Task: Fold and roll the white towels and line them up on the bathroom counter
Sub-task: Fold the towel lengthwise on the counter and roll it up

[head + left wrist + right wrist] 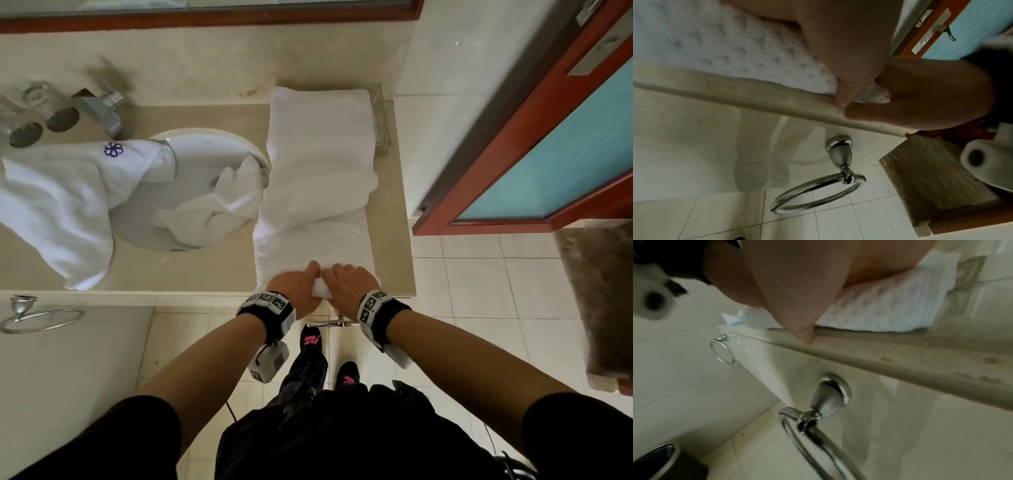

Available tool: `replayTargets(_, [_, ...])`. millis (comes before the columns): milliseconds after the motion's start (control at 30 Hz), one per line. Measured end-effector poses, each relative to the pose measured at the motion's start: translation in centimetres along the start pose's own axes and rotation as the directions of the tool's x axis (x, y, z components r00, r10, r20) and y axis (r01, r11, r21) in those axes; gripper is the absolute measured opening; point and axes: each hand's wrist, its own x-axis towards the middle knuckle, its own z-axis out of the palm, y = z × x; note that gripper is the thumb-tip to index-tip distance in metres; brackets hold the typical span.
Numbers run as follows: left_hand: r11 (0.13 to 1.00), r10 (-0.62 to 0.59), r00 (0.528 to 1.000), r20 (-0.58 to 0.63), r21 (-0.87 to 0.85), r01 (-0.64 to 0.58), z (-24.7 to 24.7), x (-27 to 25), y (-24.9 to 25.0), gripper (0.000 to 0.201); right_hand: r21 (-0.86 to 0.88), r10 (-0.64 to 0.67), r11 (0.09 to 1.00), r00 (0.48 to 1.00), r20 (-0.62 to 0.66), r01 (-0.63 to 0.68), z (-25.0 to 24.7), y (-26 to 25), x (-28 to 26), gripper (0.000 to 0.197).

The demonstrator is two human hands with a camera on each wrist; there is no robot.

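Note:
A long white waffle towel [318, 164] lies folded lengthwise on the right part of the beige counter [205, 270], reaching from the back wall to the front edge. My left hand [296, 289] and right hand [347, 282] sit side by side on its near end, fingers curled over a small bunched fold [320, 289] between them. The left wrist view shows the left hand [849, 65] on the towel [715, 48], thumb at the counter's edge. The right wrist view shows the right hand [797, 288] pressed on the towel [890, 308]. The fingertips are hidden.
A white towel with a purple logo [68, 198] drapes left of the round sink [205, 144]; another crumpled towel [219, 205] lies in the basin. Glasses [34, 99] and a faucet [106, 109] stand behind. A clear tray [382, 116] sits at the back right. Chrome towel rings [37, 317] hang below.

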Motion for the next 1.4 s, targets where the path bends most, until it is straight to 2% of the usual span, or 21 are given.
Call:
replayTargets(67, [1.0, 0.014, 1.0, -0.003, 0.022, -0.014, 0.3, -0.6, -0.2, 0.043, 0.051, 0.017, 0.998, 0.987, 0.158, -0.025, -1.5, 0.5, 1.3, 0.038])
replayTargets(100, [0.996, 0.04, 0.999, -0.026, 0.082, -0.038, 0.6, -1.0, -0.3, 0.048, 0.054, 0.018, 0.998, 0.969, 0.245, -0.032, -2.0, 0.6, 1.9, 0.035])
replayTargets(167, [0.969, 0.078, 0.995, -0.065, 0.24, -0.06, 1.4, -1.8, -0.8, 0.054, 0.05, -0.003, 0.999, 0.948, 0.318, -0.014, -2.5, 0.6, 2.8, 0.031])
replayTargets(233, [0.958, 0.034, 0.998, -0.06, 0.286, -0.015, 1.5, -2.0, -0.8, 0.048, 0.078, -0.042, 0.997, 0.944, 0.328, 0.018, -2.6, 0.4, 3.1, 0.029])
replayTargets(333, [0.982, -0.028, 1.0, 0.004, 0.186, 0.027, 0.4, -1.5, -0.2, 0.031, 0.146, -0.098, 0.988, 0.926, 0.364, 0.047, -2.6, 0.7, 2.7, 0.032])
replayTargets(400, [0.987, -0.038, 0.997, 0.065, 0.156, 0.028, -0.4, -1.0, 0.2, 0.024, 0.131, -0.079, 0.991, 0.929, 0.361, 0.034, -2.8, 0.8, 2.4, 0.037])
replayTargets(467, [0.988, -0.041, 0.992, 0.123, 0.151, 0.022, -1.1, -0.4, 0.4, 0.021, 0.069, -0.03, 0.998, 0.962, 0.272, 0.011, -2.5, 0.6, 1.7, 0.041])
replayTargets(533, [0.992, -0.068, 0.983, 0.169, 0.119, 0.048, -1.5, 0.2, 0.2, 0.015, -0.006, 0.012, 1.0, 0.993, 0.114, -0.011, -2.0, 0.0, 0.9, 0.046])
replayTargets(600, [0.995, -0.083, 0.975, 0.206, 0.071, 0.069, -2.0, 0.7, -0.1, 0.006, -0.052, 0.031, 0.998, 0.997, 0.065, -0.028, -1.7, -0.3, 0.4, 0.047])
replayTargets(733, [0.997, -0.053, 0.951, 0.306, 0.076, 0.031, -2.9, 0.8, 0.4, 0.017, 0.085, 0.088, 0.99, 0.969, 0.23, -0.11, -2.1, -0.2, 0.8, 0.033])
replayTargets(800, [0.984, -0.072, 0.961, 0.267, 0.177, 0.024, -2.6, 0.0, 0.9, 0.025, 0.095, 0.075, 0.99, 0.954, 0.291, -0.106, -2.8, -0.3, 1.3, 0.022])
replayTargets(933, [0.959, -0.006, 1.0, 0.018, 0.283, 0.001, -0.9, -1.2, 1.3, 0.055, 0.114, 0.07, 0.986, 0.921, 0.383, -0.122, -4.0, 0.4, 2.4, 0.017])
replayTargets(1000, [0.962, 0.001, 1.0, -0.008, 0.273, 0.001, -0.9, -1.3, 1.3, 0.051, 0.127, 0.047, 0.986, 0.905, 0.423, -0.111, -4.3, 0.8, 2.8, 0.024])
replayTargets(1067, [0.976, -0.041, 0.998, 0.039, 0.216, 0.031, -1.2, -1.1, 1.3, 0.039, 0.147, 0.029, 0.983, 0.888, 0.458, -0.107, -4.5, 0.6, 2.6, 0.03])
replayTargets(1133, [0.981, -0.068, 0.994, 0.084, 0.185, 0.051, -1.2, -0.7, 1.4, 0.035, 0.143, 0.059, 0.981, 0.903, 0.425, -0.132, -4.3, 0.4, 2.0, 0.031])
replayTargets(1200, [0.985, -0.078, 0.991, 0.106, 0.159, 0.061, -1.4, -0.3, 1.7, 0.036, 0.125, 0.088, 0.983, 0.944, 0.317, -0.134, -3.3, 0.2, 1.1, 0.035])
replayTargets(1267, [0.991, -0.072, 0.991, 0.117, 0.121, 0.058, -1.6, 0.0, 1.8, 0.04, 0.068, 0.097, 0.992, 0.981, 0.171, -0.11, -2.0, 0.0, 0.2, 0.055])
replayTargets(1333, [0.995, -0.057, 0.985, 0.164, 0.091, 0.043, -1.6, 0.3, 1.7, 0.042, -0.018, 0.069, 0.998, 0.991, 0.118, -0.067, -1.4, -0.1, -0.5, 0.069])
replayTargets(1400, [0.999, -0.037, 0.968, 0.246, 0.045, 0.026, -1.3, 0.1, 1.8, 0.045, -0.005, 0.062, 0.998, 0.987, 0.148, -0.062, -1.4, -0.1, -0.9, 0.055])
